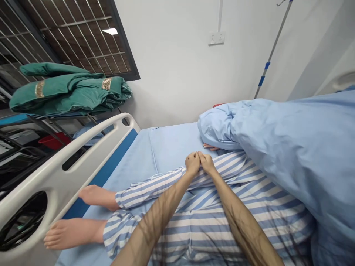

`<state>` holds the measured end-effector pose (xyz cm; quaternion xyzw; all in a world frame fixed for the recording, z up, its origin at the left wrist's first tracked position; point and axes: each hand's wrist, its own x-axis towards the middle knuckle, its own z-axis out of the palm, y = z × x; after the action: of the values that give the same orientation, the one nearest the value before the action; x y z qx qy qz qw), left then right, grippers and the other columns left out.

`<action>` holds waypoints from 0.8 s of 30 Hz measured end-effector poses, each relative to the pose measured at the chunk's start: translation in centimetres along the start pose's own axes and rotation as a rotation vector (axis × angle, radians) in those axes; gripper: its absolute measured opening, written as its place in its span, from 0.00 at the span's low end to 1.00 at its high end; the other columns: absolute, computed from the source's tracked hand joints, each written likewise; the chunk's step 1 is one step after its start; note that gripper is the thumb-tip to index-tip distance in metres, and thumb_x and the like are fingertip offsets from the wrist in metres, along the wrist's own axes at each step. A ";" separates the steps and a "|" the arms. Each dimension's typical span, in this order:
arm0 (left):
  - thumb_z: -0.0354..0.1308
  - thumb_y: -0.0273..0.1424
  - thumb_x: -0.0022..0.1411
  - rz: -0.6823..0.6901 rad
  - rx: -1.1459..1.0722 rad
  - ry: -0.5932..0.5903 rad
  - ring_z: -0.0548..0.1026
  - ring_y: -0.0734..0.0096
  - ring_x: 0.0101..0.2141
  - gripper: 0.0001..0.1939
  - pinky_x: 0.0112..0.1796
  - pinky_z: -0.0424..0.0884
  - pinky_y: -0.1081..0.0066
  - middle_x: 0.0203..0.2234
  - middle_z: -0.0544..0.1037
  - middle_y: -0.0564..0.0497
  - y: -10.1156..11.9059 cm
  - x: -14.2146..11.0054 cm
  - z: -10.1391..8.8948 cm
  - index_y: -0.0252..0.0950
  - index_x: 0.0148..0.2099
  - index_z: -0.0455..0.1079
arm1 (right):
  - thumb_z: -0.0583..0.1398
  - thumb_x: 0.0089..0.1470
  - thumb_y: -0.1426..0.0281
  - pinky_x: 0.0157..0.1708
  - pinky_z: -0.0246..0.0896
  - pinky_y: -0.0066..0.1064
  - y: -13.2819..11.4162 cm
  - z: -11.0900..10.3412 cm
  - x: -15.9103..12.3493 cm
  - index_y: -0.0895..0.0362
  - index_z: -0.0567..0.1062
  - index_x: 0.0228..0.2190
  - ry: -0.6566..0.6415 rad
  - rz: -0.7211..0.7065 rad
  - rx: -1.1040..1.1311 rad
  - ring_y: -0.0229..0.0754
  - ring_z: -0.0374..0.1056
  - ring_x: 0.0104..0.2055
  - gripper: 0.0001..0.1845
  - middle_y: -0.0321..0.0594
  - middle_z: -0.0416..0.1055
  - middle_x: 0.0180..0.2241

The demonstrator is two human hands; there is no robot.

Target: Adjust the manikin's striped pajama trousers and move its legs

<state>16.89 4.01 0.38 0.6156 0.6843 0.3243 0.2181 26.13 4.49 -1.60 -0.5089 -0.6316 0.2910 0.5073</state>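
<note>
Side by side, my left hand (192,163) and my right hand (206,162) rest on the far leg of a lying figure, near the knee. Both are closed with curled fingers, their thumb sides touching. They appear to grip the blue-and-white striped trousers (222,218); the fingertips are hidden. The near leg lies straight under my forearms. Two bare, smooth feet (74,231) stick out of the trouser ends at the left. A light blue quilt (277,129), folded back at the right, covers the upper body. Some fingers (210,147) of the figure show below its edge.
The light blue bed sheet (172,142) runs along the wall. A white and blue footboard (111,136) bounds the bed at the left. Beyond it, green folded bedding (74,90) lies on a metal rack. An IV pole (273,51) stands at the back right.
</note>
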 end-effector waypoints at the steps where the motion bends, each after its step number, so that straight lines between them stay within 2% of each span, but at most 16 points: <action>1: 0.43 0.34 0.69 -0.025 -0.017 0.022 0.75 0.68 0.34 0.21 0.36 0.64 0.71 0.32 0.81 0.45 0.5 0.3 0.1 0.36 0.32 0.75 | 0.48 0.56 0.47 0.24 0.50 0.28 0.0 0.0 0.3 0.55 0.61 0.15 0.025 0.017 0.050 0.36 0.55 0.22 0.30 0.35 0.60 0.15; 4: 0.40 0.31 0.69 -0.132 -0.027 0.094 0.75 0.68 0.34 0.22 0.35 0.64 0.71 0.32 0.81 0.45 1.4 0.3 1.1 0.36 0.32 0.75 | 0.48 0.55 0.43 0.21 0.48 0.29 0.3 -0.1 1.0 0.53 0.56 0.14 0.083 0.101 0.184 0.34 0.49 0.19 0.31 0.32 0.52 0.13; 7: 0.43 0.32 0.68 -0.121 -0.001 0.081 0.76 0.67 0.36 0.20 0.36 0.64 0.70 0.35 0.82 0.46 1.5 -0.5 2.1 0.39 0.32 0.75 | 0.47 0.55 0.44 0.21 0.46 0.29 0.1 -0.8 1.2 0.51 0.53 0.14 0.181 0.164 0.170 0.34 0.47 0.18 0.30 0.31 0.50 0.12; 10: 0.43 0.33 0.68 -0.098 0.033 0.042 0.76 0.65 0.38 0.19 0.36 0.64 0.70 0.37 0.82 0.46 1.4 -1.0 2.2 0.39 0.33 0.75 | 0.46 0.59 0.50 0.24 0.45 0.31 -1.5 -2.0 0.5 0.53 0.57 0.15 0.293 0.031 -0.087 0.36 0.51 0.20 0.28 0.36 0.56 0.13; 12: 0.44 0.35 0.68 -0.101 0.064 0.014 0.77 0.63 0.40 0.19 0.37 0.64 0.69 0.39 0.82 0.45 1.5 -1.0 2.0 0.39 0.35 0.76 | 0.47 0.60 0.54 0.27 0.45 0.31 -2.8 -2.6 -0.3 0.54 0.61 0.16 0.287 -0.110 -0.262 0.37 0.54 0.21 0.26 0.39 0.61 0.15; 14: 0.45 0.37 0.69 -0.088 0.082 -0.017 0.77 0.61 0.41 0.18 0.37 0.64 0.69 0.40 0.82 0.44 1.6 -1.0 1.9 0.40 0.37 0.76 | 0.47 0.61 0.57 0.28 0.45 0.32 -3.7 -2.8 -0.8 0.55 0.63 0.16 0.274 -0.185 -0.352 0.37 0.56 0.22 0.25 0.42 0.64 0.16; 16: 0.46 0.37 0.68 -0.079 0.081 -0.034 0.77 0.61 0.40 0.18 0.37 0.64 0.69 0.39 0.82 0.44 1.6 -0.9 2.0 0.40 0.37 0.76 | 0.47 0.62 0.59 0.29 0.46 0.32 -3.7 -2.8 -0.7 0.55 0.65 0.16 0.282 -0.194 -0.365 0.38 0.58 0.22 0.26 0.43 0.66 0.17; 18: 0.45 0.36 0.68 -0.090 0.073 -0.025 0.76 0.62 0.40 0.18 0.38 0.64 0.69 0.39 0.82 0.44 1.5 -0.8 2.2 0.40 0.36 0.76 | 0.46 0.63 0.60 0.29 0.46 0.32 -2.9 -2.5 -0.3 0.55 0.66 0.16 0.283 -0.138 -0.338 0.38 0.58 0.22 0.26 0.43 0.67 0.17; 21: 0.44 0.36 0.68 -0.121 0.046 0.019 0.75 0.62 0.41 0.18 0.39 0.64 0.69 0.38 0.81 0.42 1.5 -0.6 2.4 0.39 0.34 0.75 | 0.49 0.62 0.60 0.27 0.44 0.32 -1.0 -2.3 0.7 0.55 0.64 0.15 0.211 0.017 -0.288 0.37 0.57 0.22 0.26 0.42 0.67 0.17; 24: 0.46 0.34 0.66 -0.112 -0.023 0.045 0.74 0.65 0.37 0.17 0.37 0.63 0.70 0.34 0.80 0.44 1.9 -0.1 2.3 0.38 0.29 0.71 | 0.49 0.61 0.59 0.26 0.42 0.31 0.1 -2.1 1.1 0.54 0.61 0.13 0.182 0.096 -0.225 0.37 0.55 0.22 0.26 0.40 0.65 0.15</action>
<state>19.87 4.42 0.10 0.5661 0.7187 0.3334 0.2275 28.21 5.28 -0.62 -0.6165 -0.5866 0.1947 0.4878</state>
